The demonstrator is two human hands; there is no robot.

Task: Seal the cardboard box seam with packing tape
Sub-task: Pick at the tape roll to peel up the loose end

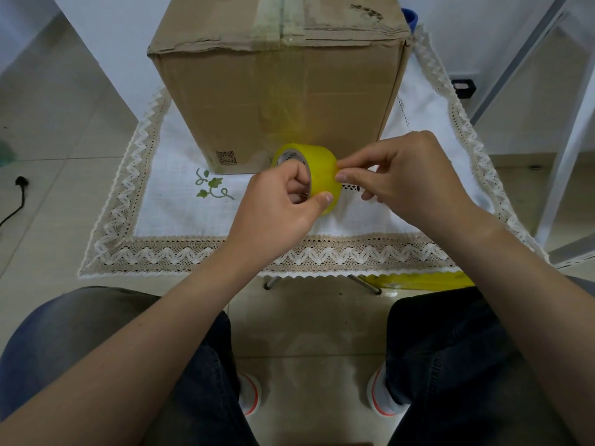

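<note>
A tall brown cardboard box [277,101] stands on a small table covered by a white lace-edged cloth [174,201]. Old pale tape runs over the top seam [280,24] and a yellowish strip runs down the box's front. In front of the box, my left hand [277,204] grips a roll of yellow packing tape [318,175], fingers through its core and thumb on the outer face. My right hand [405,178] pinches at the roll's right side with thumb and forefinger, where the tape's end lies.
The cloth's front edge [257,255] hangs just beyond my knees. A yellow tape scrap or wrapper [418,280] lies on the floor under the table's right. A black cable and plug [19,188] lie on the tiles at left. White frame legs [560,175] stand at right.
</note>
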